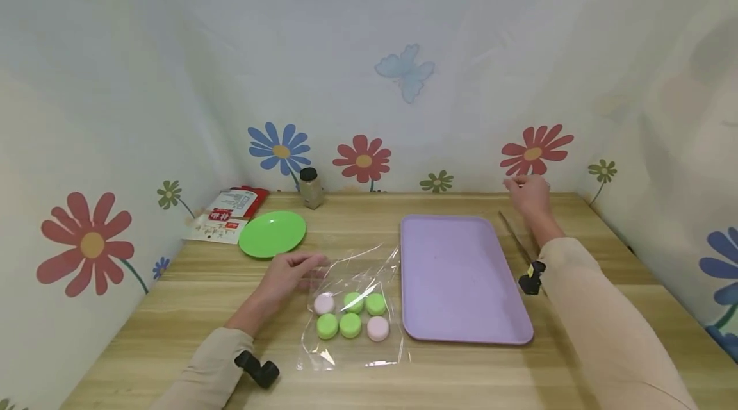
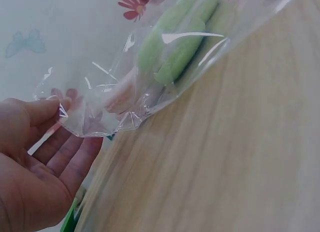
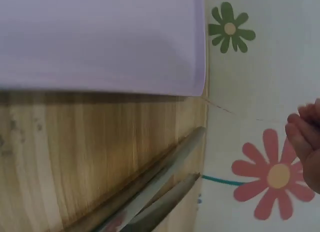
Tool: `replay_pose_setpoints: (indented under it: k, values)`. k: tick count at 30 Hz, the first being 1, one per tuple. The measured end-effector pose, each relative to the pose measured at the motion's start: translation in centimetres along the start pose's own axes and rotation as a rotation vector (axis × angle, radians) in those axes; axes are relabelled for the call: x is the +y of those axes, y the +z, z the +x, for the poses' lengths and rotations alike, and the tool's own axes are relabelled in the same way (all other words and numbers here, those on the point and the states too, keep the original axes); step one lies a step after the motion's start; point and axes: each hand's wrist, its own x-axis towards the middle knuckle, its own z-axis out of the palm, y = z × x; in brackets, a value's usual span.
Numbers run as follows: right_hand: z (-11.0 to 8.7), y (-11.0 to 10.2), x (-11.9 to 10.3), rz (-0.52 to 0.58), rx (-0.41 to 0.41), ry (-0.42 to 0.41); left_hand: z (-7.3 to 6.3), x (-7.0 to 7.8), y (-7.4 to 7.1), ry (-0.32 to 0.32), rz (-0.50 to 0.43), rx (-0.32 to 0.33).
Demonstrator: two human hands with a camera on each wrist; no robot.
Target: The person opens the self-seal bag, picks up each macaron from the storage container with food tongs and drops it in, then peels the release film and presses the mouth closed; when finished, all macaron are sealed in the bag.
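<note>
A clear plastic bag (image 1: 360,275) with several light green and pale pink round cakes (image 1: 350,325) inside lies in front of the body. My left hand (image 1: 288,278) pinches the bag's far left corner between thumb and fingers; the left wrist view shows the film (image 2: 90,122) bunched at the fingertips. Raised over the far right of the table, my right hand (image 1: 530,195) has its fingers curled together. In the right wrist view a very thin clear strip with reddish marks (image 3: 217,105) runs toward that hand's fingertips.
A lilac tray (image 1: 461,278) lies right of the bag, with metal tongs (image 1: 515,237) beyond its right edge. At the back left are a green plate (image 1: 272,234), red-and-white packets (image 1: 221,218) and a black-lidded jar (image 1: 311,189). A flowered cloth (image 1: 369,77) hangs behind the table.
</note>
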Motion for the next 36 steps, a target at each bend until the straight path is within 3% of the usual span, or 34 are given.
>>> replay_pose_setpoints:
  k: [4, 7, 9, 12, 16, 20, 23, 30, 31, 36]
  values:
    - [-1.6, 0.8, -1.4, -0.123, -0.236, -0.428, -0.1, 0.1, -0.1, -0.003, -0.011, -0.005]
    - [-3.0, 1.7, -2.0, -0.216, -0.382, -0.64, -0.1, 0.2, -0.2, -0.004, -0.019, -0.003]
    - [-3.9, 2.2, -2.1, -0.271, -0.48, -0.716, -0.2, 0.2, -0.2, -0.002, -0.023, -0.006]
    - [-5.0, 2.5, -2.0, -0.299, -0.651, -0.713, -0.3, 0.2, -0.2, -0.008, -0.027, -0.01]
    - [-6.0, 2.5, -1.6, -0.351, -0.759, -0.655, -0.2, 0.1, -0.1, -0.008, -0.031, -0.022]
    - [-6.8, 2.2, -1.7, -0.468, -0.757, -0.634, 0.0, 0.1, -0.2, -0.001, -0.04, -0.024]
    - [-7.4, 2.0, -1.9, -0.516, -0.71, -0.632, 0.1, 0.1, -0.2, -0.005, -0.04, -0.02]
    - [-7.5, 1.3, -1.9, -0.49, -0.555, -0.768, 0.1, 0.1, -0.3, -0.003, -0.034, -0.01]
    - [-7.4, 1.1, -1.8, -0.477, -0.552, -0.756, 0.1, 0.0, -0.3, -0.002, -0.033, -0.011]
    - [-7.1, 0.4, -1.5, -0.396, -0.61, -0.519, 0.2, 0.0, -0.2, -0.013, -0.047, -0.01]
